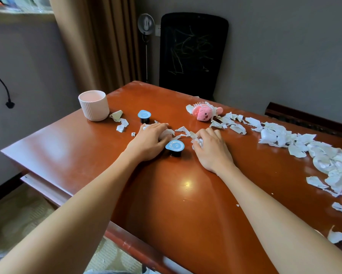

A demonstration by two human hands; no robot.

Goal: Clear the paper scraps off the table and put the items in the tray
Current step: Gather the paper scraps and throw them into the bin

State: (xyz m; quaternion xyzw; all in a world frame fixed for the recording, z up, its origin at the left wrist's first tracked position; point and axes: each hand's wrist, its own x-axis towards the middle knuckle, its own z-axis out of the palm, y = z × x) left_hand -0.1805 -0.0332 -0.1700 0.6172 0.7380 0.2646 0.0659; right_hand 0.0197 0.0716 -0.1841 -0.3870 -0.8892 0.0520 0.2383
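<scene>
White torn paper scraps (281, 135) lie strewn over the red-brown table (166, 194), thickest along the right side. My left hand (149, 140) rests palm down near the table's middle, fingers curled over crumpled scraps. My right hand (211, 148) lies beside it, fingertips closed on a small wad of scraps. Between the hands stands a small black cup with a blue foil lid (174, 147). A second such cup (144, 116) stands further back. A pink plush toy with a small brush (203, 112) lies at the far edge. No tray is in view.
A ribbed pale pink pot (94, 107) stands at the table's far left corner, with a few scraps (120, 121) next to it. A white oval object (268, 135) sits among the right-hand scraps. A black chair (192, 54) stands behind the table.
</scene>
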